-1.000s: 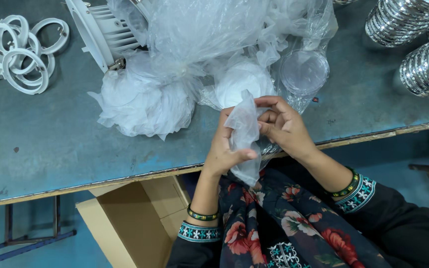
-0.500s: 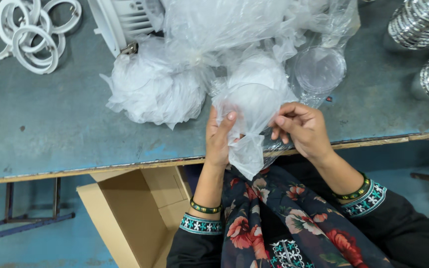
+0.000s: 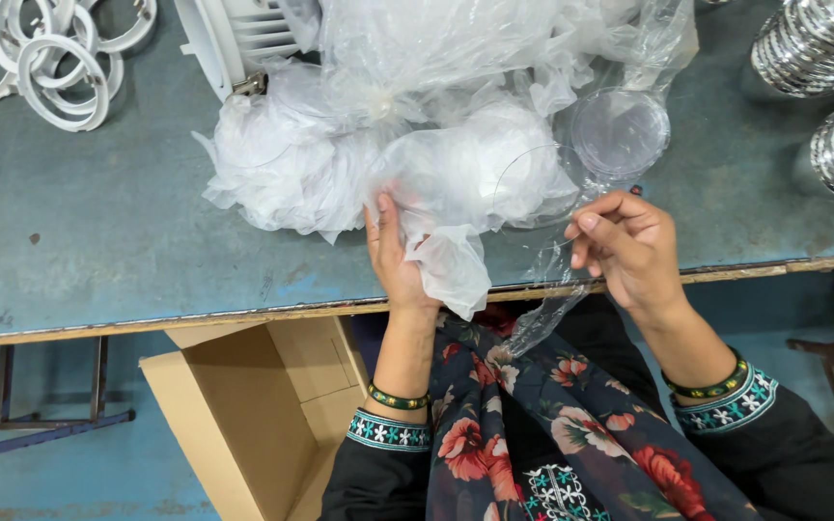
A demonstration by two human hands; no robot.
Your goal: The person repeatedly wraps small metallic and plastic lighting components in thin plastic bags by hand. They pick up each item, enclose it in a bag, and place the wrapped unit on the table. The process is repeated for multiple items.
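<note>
Person stands at a blue-grey worktable [image 3: 98,241], seen from above. Left hand [image 3: 396,259] lies at the near table edge, fingers together and extended, pressed up against the underside of a white domed part wrapped in a clear plastic bag [image 3: 475,178]; the loose mouth of that bag hangs down over the table edge just beside the wrist. Right hand [image 3: 625,246] is curled, thumb and fingertips drawn together; it appears to pinch a strip of clear film [image 3: 552,309] that trails down toward the lap, though the film is nearly invisible against the skin, so the grip itself is uncertain. The two hands are apart, the bagged part between and above them. Just behind the right hand a clear round disc [image 3: 620,130] sits inside more plastic. To the left of the held piece, another bagged white part [image 3: 272,164], touching it. Far left corner: a heap of white rings [image 3: 45,58]. Far right: stacked shiny metal reflectors [image 3: 822,48]. Top centre, a white finned housing [image 3: 229,39]. Below the table edge, an open cardboard box [image 3: 253,415] on the floor.
</note>
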